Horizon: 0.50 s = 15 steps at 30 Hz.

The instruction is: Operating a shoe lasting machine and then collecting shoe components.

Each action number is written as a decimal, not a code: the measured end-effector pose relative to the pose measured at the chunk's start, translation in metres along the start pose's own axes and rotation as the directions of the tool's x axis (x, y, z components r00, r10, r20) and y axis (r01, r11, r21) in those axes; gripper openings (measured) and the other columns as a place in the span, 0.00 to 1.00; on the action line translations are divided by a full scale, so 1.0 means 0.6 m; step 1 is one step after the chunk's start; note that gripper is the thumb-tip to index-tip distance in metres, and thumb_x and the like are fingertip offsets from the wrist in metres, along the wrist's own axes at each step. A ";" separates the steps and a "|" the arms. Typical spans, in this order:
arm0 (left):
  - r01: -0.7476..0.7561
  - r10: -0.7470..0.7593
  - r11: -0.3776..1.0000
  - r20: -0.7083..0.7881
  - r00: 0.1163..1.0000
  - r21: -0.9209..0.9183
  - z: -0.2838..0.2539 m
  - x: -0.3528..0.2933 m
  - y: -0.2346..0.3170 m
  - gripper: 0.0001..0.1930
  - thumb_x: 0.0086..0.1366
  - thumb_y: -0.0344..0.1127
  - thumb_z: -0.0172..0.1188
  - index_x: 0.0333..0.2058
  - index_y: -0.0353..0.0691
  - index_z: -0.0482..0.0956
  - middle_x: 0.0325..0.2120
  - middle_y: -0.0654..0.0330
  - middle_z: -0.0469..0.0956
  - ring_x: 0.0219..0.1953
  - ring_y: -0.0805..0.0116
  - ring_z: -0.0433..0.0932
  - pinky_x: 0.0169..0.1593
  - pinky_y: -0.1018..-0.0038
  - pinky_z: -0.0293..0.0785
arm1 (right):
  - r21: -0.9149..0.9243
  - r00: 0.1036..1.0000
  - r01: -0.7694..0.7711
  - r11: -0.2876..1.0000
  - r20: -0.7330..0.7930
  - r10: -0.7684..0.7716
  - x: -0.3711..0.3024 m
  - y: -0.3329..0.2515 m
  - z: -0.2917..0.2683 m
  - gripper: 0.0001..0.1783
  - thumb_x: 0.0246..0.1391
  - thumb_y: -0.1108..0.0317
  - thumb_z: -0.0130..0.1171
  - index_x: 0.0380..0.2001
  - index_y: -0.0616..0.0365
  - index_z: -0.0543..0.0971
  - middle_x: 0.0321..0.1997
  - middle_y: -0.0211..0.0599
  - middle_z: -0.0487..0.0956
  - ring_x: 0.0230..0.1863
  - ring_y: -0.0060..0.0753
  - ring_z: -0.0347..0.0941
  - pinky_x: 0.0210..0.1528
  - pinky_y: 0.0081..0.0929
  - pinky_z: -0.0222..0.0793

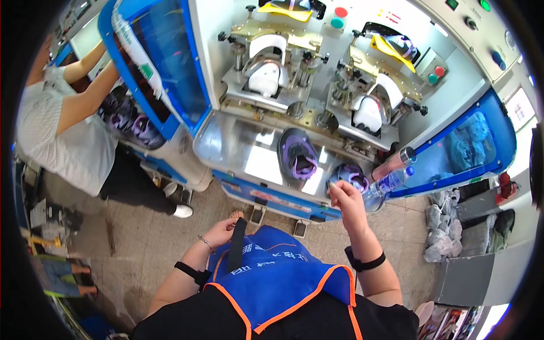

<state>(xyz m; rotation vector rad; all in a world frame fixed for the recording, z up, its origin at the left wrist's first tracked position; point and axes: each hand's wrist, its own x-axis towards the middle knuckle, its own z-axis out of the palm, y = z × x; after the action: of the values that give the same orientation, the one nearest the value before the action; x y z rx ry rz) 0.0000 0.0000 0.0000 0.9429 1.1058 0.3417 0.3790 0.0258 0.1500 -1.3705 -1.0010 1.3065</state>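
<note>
purple shoe uppers are the work here: one purple shoe upper [297, 154] lies on the steel worktop [238, 144] of the twin-station machine, and a second purple upper [352, 175] sits at the worktop's front edge, just right of the first. the right hand [343, 195] is raised at that front edge, its fingertips pressed together and touching the near rim of the second upper; whether it truly pinches the upper or only rests on it i cannot tell. the left hand [224, 231] is well back from the worktop, low by the blue apron [277, 277], curled loosely beside a black strap [237, 243]; whether it grips the strap i cannot tell.

judging by this, the step in hand is taking up or placing the second upper at the worktop edge. the next move would call for a firm grip on its rim and a clean lift toward one of the white moulds [265, 76] behind the worktop, clear of the metal clamps.

a pink bottle [394, 163] and a clear water bottle [391, 182] lie at the worktop's right end. red and green round buttons [339, 17] sit above the worktop between the two stations. yellow pads [391, 48] top each station. a blue-framed clear guard [164, 62] with a white and green label strip stands left of the worktop. grey bagged bundles [442, 229] lie on the floor to its right. another person [68, 130] works further left.
</note>
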 end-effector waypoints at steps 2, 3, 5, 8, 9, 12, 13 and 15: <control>-0.039 0.040 0.999 0.019 0.999 -0.019 -0.022 0.018 0.028 0.15 0.65 0.31 0.59 0.50 0.36 0.74 0.39 0.57 0.81 0.41 0.72 0.80 0.46 0.76 0.76 | -0.147 0.989 0.127 0.981 -0.055 -0.136 0.019 -0.067 0.043 0.10 0.59 0.64 0.58 0.26 0.57 0.77 0.22 0.19 0.71 0.24 0.10 0.62 0.26 0.13 0.57; -0.116 0.116 0.993 0.036 0.993 -0.004 -0.047 0.088 0.115 0.15 0.65 0.31 0.59 0.50 0.36 0.74 0.39 0.57 0.81 0.41 0.72 0.80 0.46 0.76 0.76 | -0.211 0.955 0.289 0.934 -0.010 -0.298 0.105 -0.145 0.043 0.10 0.59 0.64 0.58 0.27 0.59 0.76 0.21 0.19 0.71 0.24 0.09 0.61 0.26 0.13 0.57; -0.254 0.244 0.963 0.104 0.964 0.093 -0.102 0.110 0.160 0.15 0.65 0.32 0.60 0.49 0.35 0.74 0.36 0.60 0.81 0.38 0.73 0.80 0.42 0.77 0.76 | -0.375 0.892 0.413 0.830 -0.017 -0.452 0.176 -0.215 0.097 0.11 0.60 0.64 0.58 0.28 0.60 0.76 0.21 0.19 0.70 0.24 0.08 0.60 0.26 0.13 0.56; -0.282 0.293 0.846 0.048 0.955 0.452 -0.145 0.107 0.269 0.17 0.64 0.36 0.60 0.49 0.36 0.74 0.31 0.62 0.80 0.33 0.75 0.80 0.38 0.77 0.75 | -0.646 0.649 0.623 0.441 0.113 -0.752 0.312 -0.333 0.163 0.10 0.59 0.65 0.57 0.30 0.62 0.77 0.23 0.33 0.74 0.23 0.25 0.67 0.29 0.23 0.64; -0.293 0.300 0.843 0.059 0.952 0.452 -0.158 0.104 0.296 0.17 0.64 0.36 0.60 0.49 0.36 0.74 0.31 0.62 0.80 0.33 0.75 0.80 0.38 0.77 0.75 | -0.728 0.546 0.632 0.266 0.175 -0.819 0.365 -0.371 0.180 0.09 0.58 0.66 0.57 0.32 0.61 0.77 0.24 0.39 0.76 0.24 0.34 0.71 0.31 0.28 0.68; -0.322 0.399 0.599 0.076 0.914 0.733 -0.191 0.087 0.372 0.18 0.60 0.43 0.60 0.47 0.41 0.76 0.32 0.55 0.80 0.34 0.57 0.80 0.40 0.67 0.76 | -0.873 0.457 0.487 0.033 0.223 -0.861 0.499 -0.466 0.234 0.13 0.60 0.61 0.53 0.39 0.61 0.77 0.35 0.48 0.79 0.37 0.52 0.76 0.41 0.40 0.71; -0.322 0.399 0.597 0.077 0.914 0.735 -0.203 0.090 0.382 0.18 0.60 0.43 0.60 0.47 0.41 0.76 0.32 0.55 0.80 0.34 0.57 0.80 0.40 0.67 0.76 | -0.928 0.516 0.371 0.005 0.202 -0.832 0.546 -0.490 0.243 0.16 0.61 0.58 0.51 0.41 0.60 0.76 0.39 0.48 0.80 0.42 0.53 0.76 0.44 0.41 0.71; -0.445 0.672 0.222 0.194 0.714 0.868 -0.216 0.104 0.403 0.16 0.60 0.37 0.59 0.46 0.42 0.76 0.36 0.55 0.79 0.38 0.54 0.79 0.40 0.64 0.75 | -0.966 0.593 0.242 -0.096 0.225 -0.773 0.651 -0.520 0.218 0.20 0.62 0.54 0.48 0.44 0.60 0.76 0.43 0.50 0.79 0.45 0.53 0.75 0.47 0.41 0.71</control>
<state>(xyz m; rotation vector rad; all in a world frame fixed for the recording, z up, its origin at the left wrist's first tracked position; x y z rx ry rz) -0.0362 0.2439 0.1358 2.3829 1.0836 0.4860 0.3006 0.4830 0.3780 -1.6515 -1.9476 -0.6101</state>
